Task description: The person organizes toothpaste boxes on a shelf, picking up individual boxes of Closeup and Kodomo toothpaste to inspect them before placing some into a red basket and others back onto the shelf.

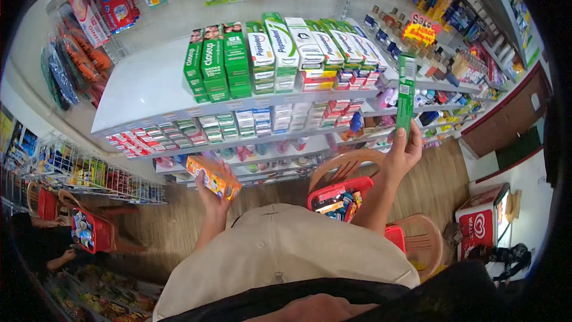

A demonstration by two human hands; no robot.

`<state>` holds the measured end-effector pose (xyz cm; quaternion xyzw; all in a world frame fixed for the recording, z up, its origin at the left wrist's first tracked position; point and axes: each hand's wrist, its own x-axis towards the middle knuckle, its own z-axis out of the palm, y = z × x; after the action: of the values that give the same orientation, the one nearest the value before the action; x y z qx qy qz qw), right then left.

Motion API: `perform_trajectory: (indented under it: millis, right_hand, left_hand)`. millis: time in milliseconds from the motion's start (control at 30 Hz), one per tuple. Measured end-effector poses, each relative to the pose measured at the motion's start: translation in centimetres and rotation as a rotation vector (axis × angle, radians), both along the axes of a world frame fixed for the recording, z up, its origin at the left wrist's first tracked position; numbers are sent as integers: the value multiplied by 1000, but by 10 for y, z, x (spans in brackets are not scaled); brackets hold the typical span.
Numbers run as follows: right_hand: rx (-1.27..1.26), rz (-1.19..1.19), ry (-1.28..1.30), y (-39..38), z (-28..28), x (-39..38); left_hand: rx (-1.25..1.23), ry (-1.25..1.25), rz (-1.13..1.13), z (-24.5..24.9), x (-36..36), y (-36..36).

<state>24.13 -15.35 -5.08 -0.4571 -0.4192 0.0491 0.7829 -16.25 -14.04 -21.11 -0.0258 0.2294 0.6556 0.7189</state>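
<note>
My left hand (214,201) is closed round an orange box (221,180) with printed pictures, held low in front of the shelf. Raised higher on the right, my right hand (405,150) grips a slim green toothpaste box (406,92) by its lower end; a barcode and a square code show on its side. On the top shelf (137,92) stand green Closeup boxes (213,62) and a row of Pepsodent boxes (260,53). Smaller toothpaste boxes (179,131) lie stacked on the shelf below.
A red basket (370,183) of goods rests on a brown chair (322,173); another chair (430,240) stands to the right. Bottles and a "Sale" sign (419,30) are at the back right. At the left are a wire rack (113,173) and a person's hand (68,255) by another red basket (102,235).
</note>
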Motion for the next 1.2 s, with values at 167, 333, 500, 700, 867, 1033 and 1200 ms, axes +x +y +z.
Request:
perform_trajectory:
  millis: [167, 333, 500, 700, 867, 1033, 1200]
  right_hand:
    - [135, -95, 135, -13, -8, 20]
    - [263, 50, 266, -16, -26, 45]
    - [341, 195, 354, -9, -29, 43]
    - [97, -135, 156, 25, -9, 34]
    - [-131, -347, -207, 78, 60, 21]
    - [-145, -416, -399, 142, 65, 26]
    - [-131, -396, -378, 150, 62, 28]
  left_hand:
    - [4, -33, -44, -1, 17, 4]
    - [15, -67, -93, -19, 17, 4]
    - [44, -15, -71, -18, 21, -2]
    - [1, -67, -34, -21, 24, -3]
    - [-6, -82, -38, -39, 22, -6]
    - [-30, 0, -23, -27, 28, -4]
    - [159, 29, -77, -50, 12, 4]
